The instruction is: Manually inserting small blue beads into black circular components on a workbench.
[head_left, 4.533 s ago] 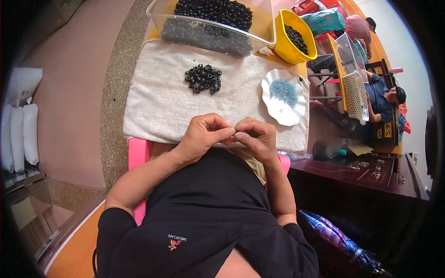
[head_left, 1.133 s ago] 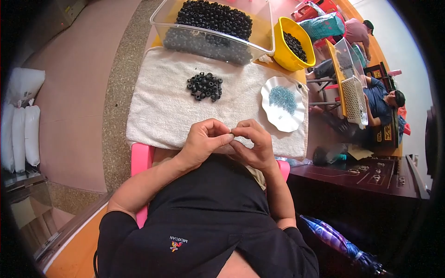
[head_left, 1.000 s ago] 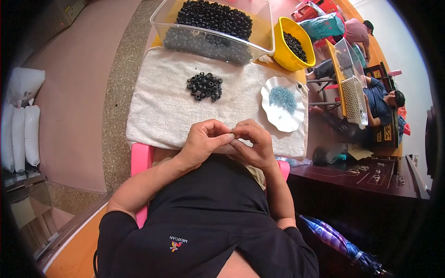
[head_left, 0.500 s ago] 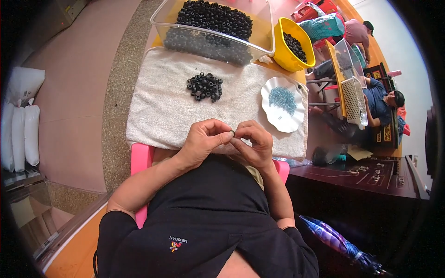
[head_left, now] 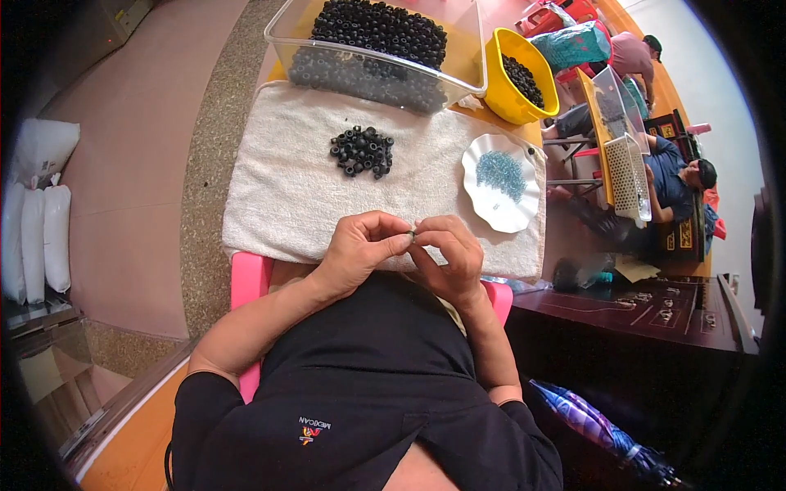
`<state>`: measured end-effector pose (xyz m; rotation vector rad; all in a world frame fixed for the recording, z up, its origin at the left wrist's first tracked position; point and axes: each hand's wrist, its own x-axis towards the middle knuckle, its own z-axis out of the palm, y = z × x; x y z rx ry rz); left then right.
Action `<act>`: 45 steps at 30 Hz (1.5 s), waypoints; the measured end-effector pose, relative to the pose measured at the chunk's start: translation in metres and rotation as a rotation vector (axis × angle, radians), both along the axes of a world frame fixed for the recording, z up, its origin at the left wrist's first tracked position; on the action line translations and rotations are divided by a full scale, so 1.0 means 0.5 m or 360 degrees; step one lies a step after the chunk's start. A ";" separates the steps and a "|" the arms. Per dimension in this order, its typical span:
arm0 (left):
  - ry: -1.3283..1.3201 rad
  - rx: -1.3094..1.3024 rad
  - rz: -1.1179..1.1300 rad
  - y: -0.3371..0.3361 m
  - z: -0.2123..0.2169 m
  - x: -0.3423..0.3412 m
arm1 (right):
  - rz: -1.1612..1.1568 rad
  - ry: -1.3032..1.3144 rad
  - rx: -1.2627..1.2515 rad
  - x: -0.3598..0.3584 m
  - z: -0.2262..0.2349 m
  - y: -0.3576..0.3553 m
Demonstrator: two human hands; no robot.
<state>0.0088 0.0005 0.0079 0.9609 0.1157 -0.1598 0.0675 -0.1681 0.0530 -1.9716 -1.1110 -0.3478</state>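
Above my lap, at the towel's near edge, the fingertips of both hands meet. My left hand (head_left: 358, 250) is closed, thumb and forefinger pinching a small dark ring-shaped part (head_left: 412, 233). Closed on the same part from the other side is my right hand (head_left: 453, 252); its fingertips hide most of it. Beyond them a loose pile of small black ring-shaped parts (head_left: 361, 152) lies on the white towel (head_left: 278, 180). To the right, a white wavy-rimmed plate (head_left: 497, 216) carries many tiny clear bluish pieces (head_left: 499, 176).
A clear plastic bin (head_left: 377, 61) full of black parts stands at the back, beside a yellow tub (head_left: 498, 78) holding more. A dark table (head_left: 639, 311) and a folded umbrella (head_left: 589, 417) are at right. Two people sit farther off; white sacks (head_left: 41, 237) lie at left.
My right hand's thumb and fingers have shifted slightly around the small part. The left hand keeps its pinch in nearly the same place.
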 end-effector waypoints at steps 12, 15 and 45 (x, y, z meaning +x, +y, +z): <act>0.0000 0.0046 0.0033 -0.002 0.001 -0.002 | 0.0133 0.0168 0.0042 0.000 -0.025 -0.005; -0.0010 0.0039 0.0055 -0.002 0.008 -0.002 | -0.0009 0.0269 0.0171 0.003 -0.025 -0.001; -0.0003 0.0008 0.0154 -0.007 -0.007 0.002 | 0.0022 0.0318 0.0120 0.004 -0.033 -0.012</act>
